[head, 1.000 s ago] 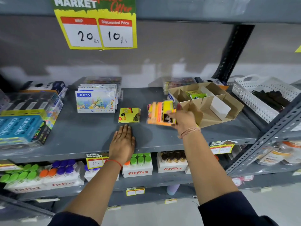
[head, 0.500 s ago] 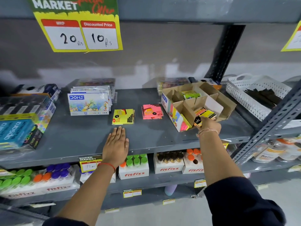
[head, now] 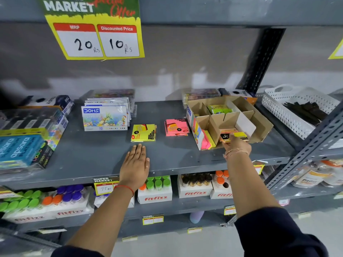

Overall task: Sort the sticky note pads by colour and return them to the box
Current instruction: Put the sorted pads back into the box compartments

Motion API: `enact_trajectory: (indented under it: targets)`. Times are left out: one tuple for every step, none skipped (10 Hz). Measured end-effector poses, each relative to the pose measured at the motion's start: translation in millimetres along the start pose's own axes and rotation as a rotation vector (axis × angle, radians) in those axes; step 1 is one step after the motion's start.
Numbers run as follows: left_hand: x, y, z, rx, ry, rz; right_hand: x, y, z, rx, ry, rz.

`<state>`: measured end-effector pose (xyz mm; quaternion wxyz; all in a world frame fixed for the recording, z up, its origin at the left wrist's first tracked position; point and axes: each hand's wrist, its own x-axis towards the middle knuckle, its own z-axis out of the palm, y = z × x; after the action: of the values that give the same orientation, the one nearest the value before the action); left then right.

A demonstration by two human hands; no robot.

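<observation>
A cardboard box (head: 259,123) with dividers stands on the grey shelf (head: 92,154) at the right. Green pads (head: 219,109) lie in its back compartment. My right hand (head: 236,145) holds a stack of orange and yellow sticky note pads (head: 233,135) inside the box's front compartment. A yellow pad stack (head: 143,132) and a pink pad stack (head: 176,127) lie on the shelf left of the box. My left hand (head: 135,164) rests flat on the shelf, just in front of the yellow stack, holding nothing.
Crayon boxes (head: 105,117) stand behind the yellow pads and blue packs (head: 20,147) lie at the far left. A white basket (head: 289,112) sits right of the box beside a slanted metal upright (head: 315,143). Bottle cartons (head: 156,190) fill the shelf below. A price sign (head: 96,30) hangs above.
My right hand carried the orange and yellow pad stack from mid-shelf rightward into the box's front compartment, which uncovered the pink stack. My left hand stayed flat on the shelf.
</observation>
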<state>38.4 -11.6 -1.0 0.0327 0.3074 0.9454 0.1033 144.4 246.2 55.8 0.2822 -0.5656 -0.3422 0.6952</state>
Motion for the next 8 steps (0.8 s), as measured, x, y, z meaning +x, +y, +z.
enact_trajectory:
  targets:
    - [-0.1, -0.6, 1.3, -0.007, 0.005, 0.005, -1.1, -15.8, 4.7, 0.058, -0.108, 0.021]
    - [-0.1, -0.7, 1.2, -0.007, 0.005, 0.006, 15.8, -22.7, 10.6, 0.231, -0.080, 0.122]
    - [-0.1, -0.1, 1.4, -0.001, 0.003, 0.007, 24.2, -18.0, 5.9, -0.092, 0.066, -0.009]
    - [-0.2, -0.8, 1.6, 0.000, 0.003, 0.006, 26.4, -6.8, -2.8, 0.090, -0.076, -0.016]
    - [-0.2, -1.4, 1.7, 0.001, 0.002, 0.011, 33.5, 1.5, -12.7, 0.055, -0.130, -0.033]
    - [-0.2, -0.9, 1.3, -0.015, -0.003, 0.015, 34.4, 3.5, -10.1, -0.228, 0.053, -0.148]
    - [0.0, -0.9, 0.7, -0.004, -0.007, 0.012, 32.7, 0.1, -10.0, -0.285, 0.134, -0.154]
    - [0.8, -2.4, 1.0, 0.002, -0.007, 0.012, 37.2, 0.3, -9.7, -0.270, 0.112, -0.143]
